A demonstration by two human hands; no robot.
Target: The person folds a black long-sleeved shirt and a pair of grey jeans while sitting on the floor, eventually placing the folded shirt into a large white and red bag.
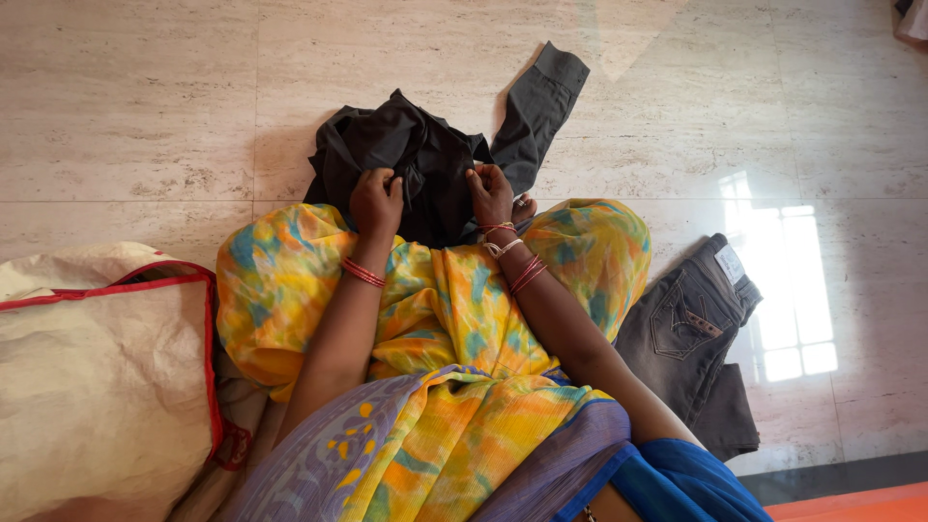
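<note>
I sit on the pale tiled floor (145, 97) with a dark grey shirt (425, 155) bunched over my knees. My left hand (375, 198) has its grip closed on the cloth at one side, my right hand (490, 191) pinches it at the other (one sleeve trails off across the tiles). My lap is covered by a yellow and orange sari (454, 309). A cream bag with red trim (97, 367) lies at my left, and folded grey jeans (696, 338) lie on the floor at my right.

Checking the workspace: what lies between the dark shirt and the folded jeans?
In the head view, only bare floor separates the dark shirt from the folded jeans.
</note>
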